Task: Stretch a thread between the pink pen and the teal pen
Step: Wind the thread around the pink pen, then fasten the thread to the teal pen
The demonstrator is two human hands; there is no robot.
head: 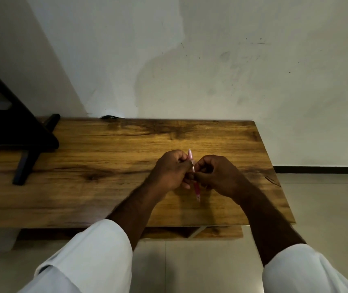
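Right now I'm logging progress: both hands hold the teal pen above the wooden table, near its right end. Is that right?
Not quite: the pen is pink, not teal. The head view shows the left hand and right hand closed around it above the wooden table, near its right end. No teal pen is visible.

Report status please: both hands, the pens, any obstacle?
Left hand and right hand closed around pink pen, above wooden table. Thread too fine to see. Teal pen not in view. Nothing in the way.
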